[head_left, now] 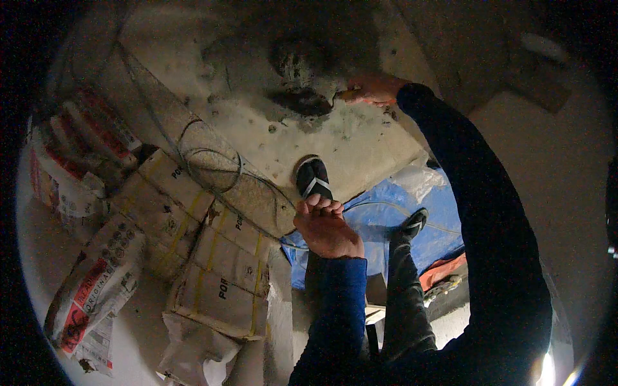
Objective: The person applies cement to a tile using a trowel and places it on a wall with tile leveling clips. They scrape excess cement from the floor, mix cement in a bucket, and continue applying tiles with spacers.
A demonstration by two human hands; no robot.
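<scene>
My right hand (380,89) reaches out over the floor, its fingers wrapped round the handle of what looks like a trowel. The dark blade (302,103) lies low against a heap of grey, wet-looking mortar (296,64). The heap's far side is lost in shadow. Closer to me, my left hand (328,233) is held palm up above my legs. Its fingers are slightly bent and apart, and it holds nothing.
Strapped cartons (222,283) and printed sacks (96,283) stand along the left. A cable (151,109) loops across the floor beside them. Blue sheeting (380,199) lies around my sandalled feet, with clear plastic (415,180) at its edge. A pale wall (560,212) rises on the right.
</scene>
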